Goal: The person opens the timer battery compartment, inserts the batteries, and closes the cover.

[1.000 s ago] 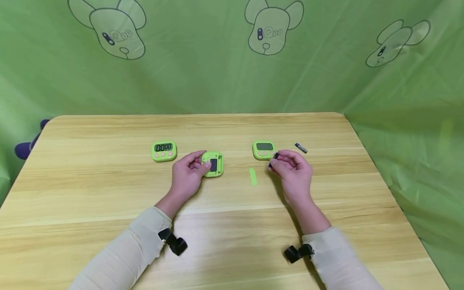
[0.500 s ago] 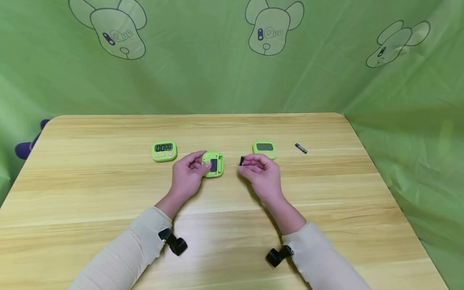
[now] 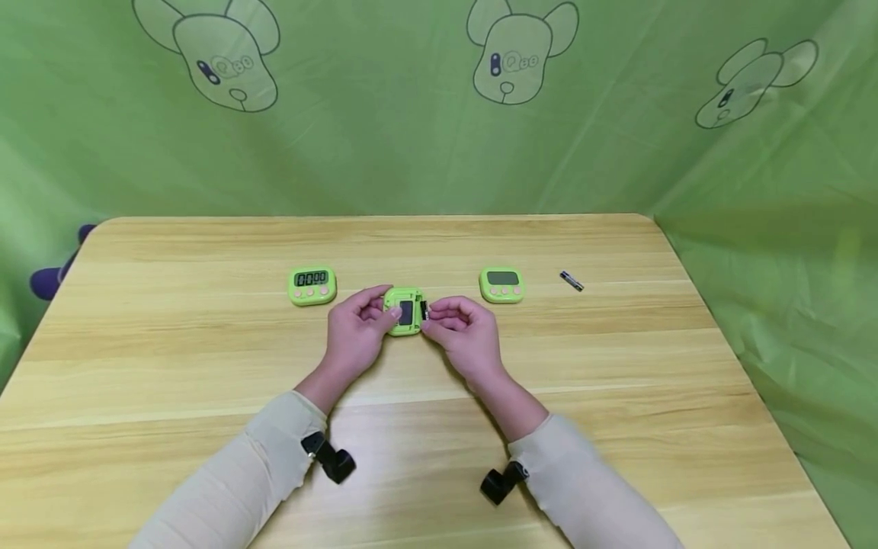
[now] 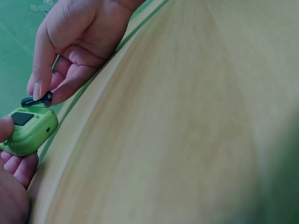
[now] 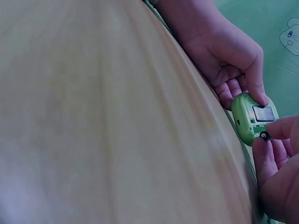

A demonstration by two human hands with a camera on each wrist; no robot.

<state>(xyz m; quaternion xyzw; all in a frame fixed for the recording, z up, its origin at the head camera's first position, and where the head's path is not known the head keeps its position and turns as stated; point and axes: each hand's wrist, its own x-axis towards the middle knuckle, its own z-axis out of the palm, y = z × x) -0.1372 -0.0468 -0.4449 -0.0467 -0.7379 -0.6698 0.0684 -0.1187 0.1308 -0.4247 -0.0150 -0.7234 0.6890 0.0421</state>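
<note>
My left hand grips a green digital timer, its back turned up and its battery slot uncovered; the thumb lies on top. A small black battery is pinched between thumb and fingers of my right hand. It is held right at the timer's slot, along the right side in the head view. In the right wrist view the battery's end shows beside the timer. Whether it touches the slot I cannot tell.
Another green timer with lit digits lies left of my hands. A third timer with a blank screen lies to the right, and a loose battery is beyond it. All rest on the wooden table.
My right hand has moved left with the battery, from near the blank timer to the held timer. The green strip seen on the table earlier is now hidden. My left hand stays put.
</note>
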